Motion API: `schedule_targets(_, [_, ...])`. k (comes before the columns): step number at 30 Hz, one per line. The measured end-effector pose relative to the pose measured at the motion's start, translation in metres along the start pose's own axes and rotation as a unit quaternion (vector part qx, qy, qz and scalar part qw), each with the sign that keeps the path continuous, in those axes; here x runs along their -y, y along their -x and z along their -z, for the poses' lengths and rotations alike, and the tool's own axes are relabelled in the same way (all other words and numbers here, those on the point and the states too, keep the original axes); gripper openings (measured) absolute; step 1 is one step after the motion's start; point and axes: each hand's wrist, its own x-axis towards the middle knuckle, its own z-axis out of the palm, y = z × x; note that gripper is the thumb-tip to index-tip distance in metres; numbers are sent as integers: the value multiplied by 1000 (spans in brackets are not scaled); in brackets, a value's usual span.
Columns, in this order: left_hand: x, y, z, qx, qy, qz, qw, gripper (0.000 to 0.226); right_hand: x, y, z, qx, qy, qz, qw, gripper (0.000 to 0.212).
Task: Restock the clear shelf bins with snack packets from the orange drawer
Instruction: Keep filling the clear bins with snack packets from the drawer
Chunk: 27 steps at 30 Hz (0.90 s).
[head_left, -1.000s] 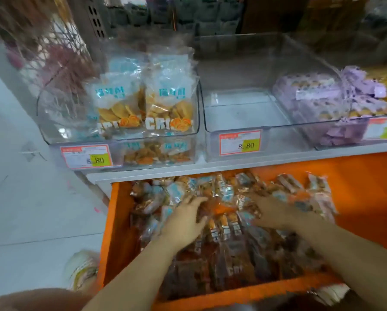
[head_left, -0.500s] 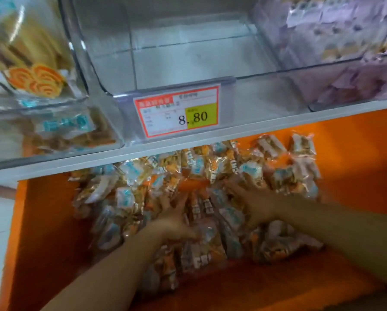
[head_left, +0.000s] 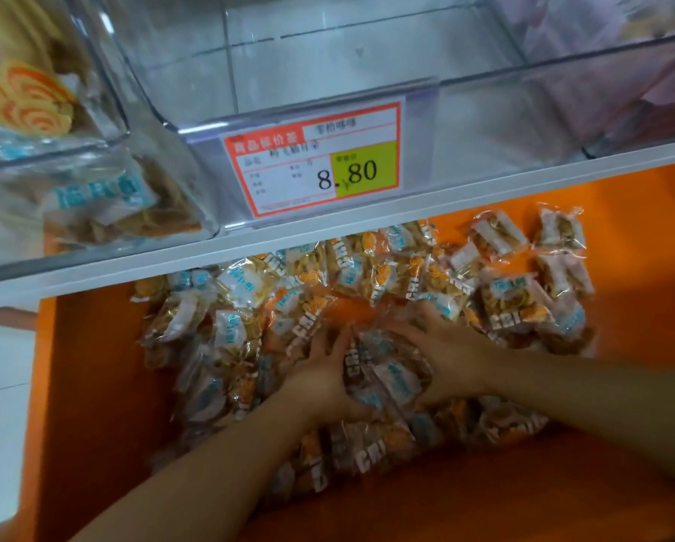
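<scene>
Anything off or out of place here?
Nothing visibly spilled or torn. The middle clear bin behind the 8.80 price tag sits empty. In the orange drawer the snack packets lie jumbled; left hand and right hand clasp a bundle.

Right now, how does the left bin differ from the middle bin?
The left bin holds snack packets with orange swirl prints; the middle bin shows only its bare floor. The middle bin carries a price tag reading 8.80; no tag shows on the left bin in this view. Both are clear plastic, side by side on the white shelf above the orange drawer.
</scene>
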Motion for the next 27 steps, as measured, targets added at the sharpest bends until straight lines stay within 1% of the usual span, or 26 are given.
schedule_targets(1, [0, -1, 3, -2, -12, -4, 1000, 130, 3, -3, 4, -8, 60, 4, 998, 117])
schedule_targets(3, [1, -2, 9, -5, -25, -19, 999, 128, 8, -10, 17, -21, 184, 19, 983, 114])
schedule_targets(4, [1, -2, 12, -6, -25, -31, 999, 127, 10, -14, 23, -15, 214, 25, 976, 113])
schedule_targets(5, [1, -3, 13, -5, -25, -42, 999, 126, 12, -18, 27, -4, 218, 26, 976, 114])
schedule_targets(7, [1, -4, 15, -5, -18, -56, 998, 125, 13, -25, 31, 23, 186, 18, 982, 114])
schedule_targets(9, [0, -6, 15, -3, -11, -58, 998, 125, 17, -28, 31, 28, 184, 16, 982, 112])
schedule_targets(10, [-2, -8, 15, -1, -10, -58, 998, 126, 19, -29, 30, 23, 199, 13, 980, 108])
schedule_targets(12, [-3, -12, 15, 13, -14, -47, 999, 129, 24, -32, 27, 14, 239, 15, 971, 92])
schedule_targets(13, [-3, -14, 15, 27, -14, -36, 999, 132, 24, -33, 25, 8, 247, 21, 969, 86])
schedule_targets(14, [-3, -17, 15, 44, -12, -25, 999, 134, 24, -33, 24, 5, 242, 30, 970, 84])
schedule_targets(15, [-2, -20, 15, 60, -10, -16, 998, 137, 24, -32, 24, 3, 228, 46, 973, 87])
schedule_targets(17, [-3, -22, 18, 84, -15, -11, 996, 138, 21, -32, 26, 15, 212, 85, 973, 107])
schedule_targets(18, [-3, -23, 20, 89, -12, -15, 996, 136, 20, -33, 28, 41, 204, 93, 974, 116])
schedule_targets(20, [-3, -27, 22, 88, 7, -25, 996, 130, 20, -41, 31, 102, 150, 74, 981, 125])
schedule_targets(22, [0, -30, 21, 78, 32, -30, 996, 125, 22, -50, 28, 138, 104, 59, 983, 129])
schedule_targets(27, [0, -27, 20, 69, 46, -39, 996, 111, 23, -57, 19, 150, 111, 68, 980, 121])
